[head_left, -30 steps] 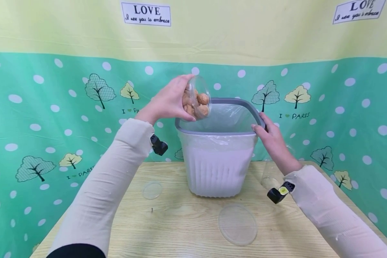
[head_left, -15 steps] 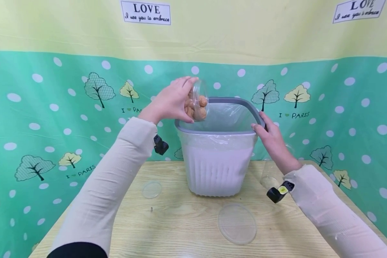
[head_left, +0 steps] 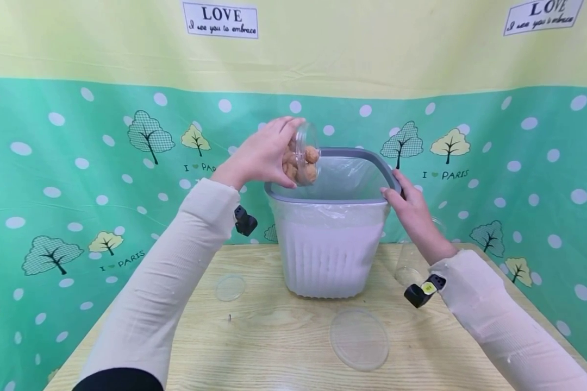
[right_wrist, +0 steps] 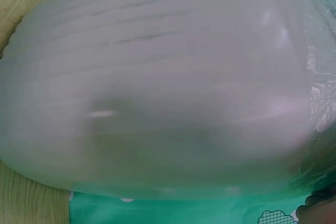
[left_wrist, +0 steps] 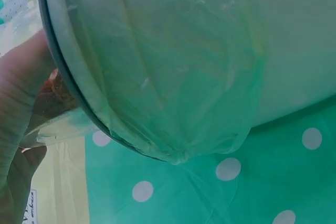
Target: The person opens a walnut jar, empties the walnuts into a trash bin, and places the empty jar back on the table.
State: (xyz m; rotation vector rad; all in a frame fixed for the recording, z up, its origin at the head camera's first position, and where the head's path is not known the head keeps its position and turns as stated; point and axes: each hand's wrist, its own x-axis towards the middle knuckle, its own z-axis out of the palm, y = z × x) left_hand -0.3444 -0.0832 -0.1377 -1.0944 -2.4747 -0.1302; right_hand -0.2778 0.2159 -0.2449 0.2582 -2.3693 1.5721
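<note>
My left hand (head_left: 261,155) grips a clear round jar (head_left: 309,134), tipped sideways with its mouth toward the right. Brown walnuts (head_left: 311,155) lie inside it. The jar is over the left side of a white trash bin (head_left: 330,252) with a grey rim and a clear liner bag. In the left wrist view, the bin's rim and liner (left_wrist: 173,66) partly cover the jar and the hand. My right hand (head_left: 413,212) holds the right side of the rim, thumb toward the front. The bin's wall (right_wrist: 157,87) fills most of the right wrist view. The bin's bottom inside is hidden.
A small clear lid (head_left: 230,288) lies left of the bin, and a larger clear lid (head_left: 359,339) lies in front. Another clear container (head_left: 407,266) stands behind my right wrist. A tiny dark bit (head_left: 230,317) is on the wooden table (head_left: 274,347). A patterned curtain (head_left: 342,122) hangs behind.
My left hand and the jar have shifted slightly right and down over the bin, with the walnuts still inside. The right hand and the bin stay in place.
</note>
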